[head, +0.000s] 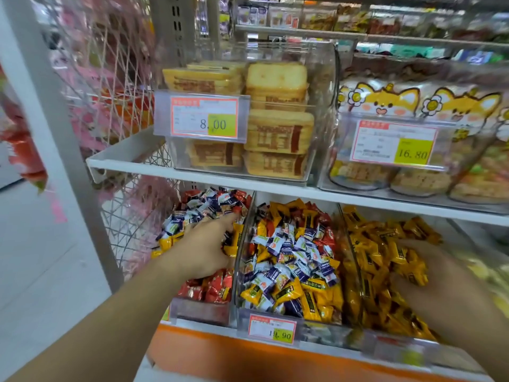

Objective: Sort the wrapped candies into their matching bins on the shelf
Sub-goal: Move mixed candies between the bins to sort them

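Note:
Three clear bins stand side by side on the lower shelf. The left bin (199,308) holds red, blue-white and a few yellow wrapped candies. In the middle bin (242,312) blue-white candies (286,257) lie mixed with yellow and red ones. Yellow candies (366,244) fill the right bin (355,268). My left hand (202,250) reaches into the left bin, index finger stretched toward the back, its lower fingers curled on a yellow candy (232,242). My right hand (440,274), blurred, is over the right bin and grips a few yellow candies (410,267).
A white shelf board (275,188) hangs just above the bins, carrying clear boxes of toast packs (278,130) and cartoon-fox snack bags (413,106). Price tags (271,328) sit on the bin fronts. A wire rack (118,106) with pink goods stands to the left.

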`<control>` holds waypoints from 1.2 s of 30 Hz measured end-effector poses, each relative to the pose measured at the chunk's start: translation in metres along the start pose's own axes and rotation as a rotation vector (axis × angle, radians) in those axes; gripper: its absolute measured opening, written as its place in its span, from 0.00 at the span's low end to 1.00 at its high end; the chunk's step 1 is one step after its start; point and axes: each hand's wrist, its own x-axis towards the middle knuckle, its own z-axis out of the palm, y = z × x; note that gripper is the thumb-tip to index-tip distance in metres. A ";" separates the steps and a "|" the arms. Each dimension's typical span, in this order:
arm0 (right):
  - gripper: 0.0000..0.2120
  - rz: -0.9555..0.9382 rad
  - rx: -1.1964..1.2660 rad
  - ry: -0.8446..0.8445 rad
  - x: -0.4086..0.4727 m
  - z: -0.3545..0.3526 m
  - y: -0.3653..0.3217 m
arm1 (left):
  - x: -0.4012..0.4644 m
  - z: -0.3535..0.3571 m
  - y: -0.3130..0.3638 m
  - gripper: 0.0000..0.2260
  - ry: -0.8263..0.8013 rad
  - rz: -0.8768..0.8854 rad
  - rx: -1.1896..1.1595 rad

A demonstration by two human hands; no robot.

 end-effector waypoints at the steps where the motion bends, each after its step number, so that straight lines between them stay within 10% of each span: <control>1: 0.30 -0.008 -0.001 0.017 0.000 0.000 0.002 | -0.001 0.000 0.004 0.49 0.010 -0.002 0.002; 11: 0.24 -0.027 -0.020 0.034 -0.006 -0.001 -0.008 | -0.016 -0.004 0.006 0.18 0.113 0.045 -0.008; 21: 0.26 -0.154 0.041 0.020 -0.018 0.011 -0.041 | -0.041 -0.028 0.003 0.11 0.469 -0.016 -0.539; 31: 0.36 -0.597 0.135 -0.154 -0.063 0.025 -0.088 | -0.093 0.001 0.109 0.08 0.219 0.090 -0.849; 36: 0.20 -0.591 -0.034 -0.013 -0.056 0.026 -0.067 | -0.087 0.027 0.135 0.04 0.044 0.083 -0.910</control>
